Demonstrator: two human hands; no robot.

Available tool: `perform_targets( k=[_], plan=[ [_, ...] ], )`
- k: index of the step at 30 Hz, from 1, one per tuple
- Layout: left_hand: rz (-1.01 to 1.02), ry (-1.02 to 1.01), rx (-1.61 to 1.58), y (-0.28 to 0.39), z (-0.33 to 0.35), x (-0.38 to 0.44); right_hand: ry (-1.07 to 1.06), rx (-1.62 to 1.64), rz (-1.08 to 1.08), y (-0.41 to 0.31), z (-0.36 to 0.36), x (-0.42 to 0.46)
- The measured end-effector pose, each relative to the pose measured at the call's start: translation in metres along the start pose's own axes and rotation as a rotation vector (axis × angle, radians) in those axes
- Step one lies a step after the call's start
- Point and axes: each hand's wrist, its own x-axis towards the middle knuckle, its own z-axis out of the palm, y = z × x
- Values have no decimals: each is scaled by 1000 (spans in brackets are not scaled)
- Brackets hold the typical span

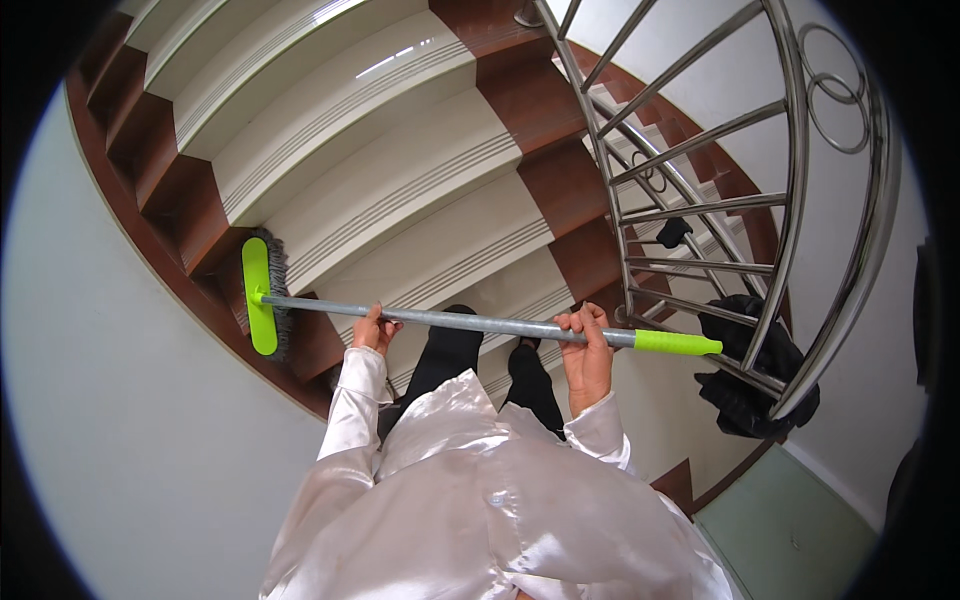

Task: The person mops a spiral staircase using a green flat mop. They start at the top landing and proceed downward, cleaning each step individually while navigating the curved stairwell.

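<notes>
A broom [480, 322] with a grey metal pole lies crosswise in front of my body, over the stairs. My left hand [374, 331] grips the pole nearer the head end, with fingers curled round it. My right hand [587, 351] holds the pole just short of the lime green handle grip [677, 342]. At the far left, the lime green broom head [259, 297] with its grey bristles [279, 292] is at the wall side of the steps, over the brown edge tiles; whether it touches them I cannot tell.
Curved cream stairs [420, 187] with brown side tiles rise ahead. A stainless steel railing [795, 187] stands on the right, with black cloth or plastic [757, 405] around its lower end. A pale wall [150, 420] bounds the left. A greenish panel [787, 525] is at the lower right.
</notes>
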Motion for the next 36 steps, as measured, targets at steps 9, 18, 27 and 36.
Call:
perform_targets(
  k=[9,18,27,36],
  plan=[
    [-64,-104,289,-101,125,13,203,306,-176,-69,-153,-23],
    [-10,-408,628,-206,327,-35,483,419,-435,-140,-251,-110],
    [-39,-721,728,-268,401,-105,522,350,-618,-192,-268,-163],
    [-38,-521,578,-261,350,-81,528,299,-473,-197,-275,-143]
  ],
)
